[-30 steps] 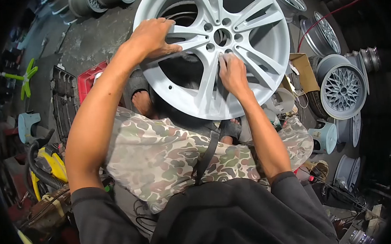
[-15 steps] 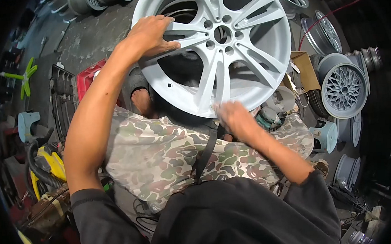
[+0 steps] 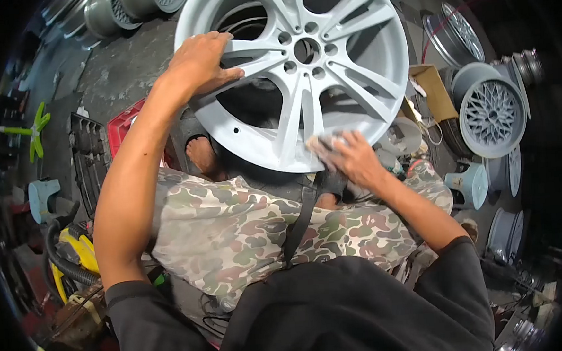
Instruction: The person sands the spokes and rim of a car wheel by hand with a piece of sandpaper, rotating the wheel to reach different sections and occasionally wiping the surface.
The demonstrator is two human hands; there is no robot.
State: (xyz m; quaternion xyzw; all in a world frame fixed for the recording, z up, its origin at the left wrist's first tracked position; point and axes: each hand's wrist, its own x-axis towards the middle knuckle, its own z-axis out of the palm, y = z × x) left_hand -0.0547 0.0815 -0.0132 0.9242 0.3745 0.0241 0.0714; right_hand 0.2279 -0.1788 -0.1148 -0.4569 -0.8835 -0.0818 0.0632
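A large light-grey car wheel rim [image 3: 308,109] with paired spokes stands tilted in front of my knees, its bolt holes and hub facing up at me. My left hand [image 3: 200,63] grips its left edge, with the thumb and fingers around a spoke. Against the lower part of the rim, close to the foot of a lower spoke, my right hand [image 3: 352,158] presses a small tan piece of sandpaper [image 3: 312,143]. Motion smears those fingertips, and the hand partly covers the paper.
Several other wheel rims [image 3: 493,117] stand along the right and at the top left. To the right are a cardboard box [image 3: 435,89] and a light-blue stool [image 3: 467,185]. A red crate [image 3: 121,130], a black grille [image 3: 89,152] and a yellow machine [image 3: 78,249] lie left.
My right hand has moved slightly right and turned flatter along the rim, showing more of the sandpaper. The view has shifted a little; my left hand keeps its hold.
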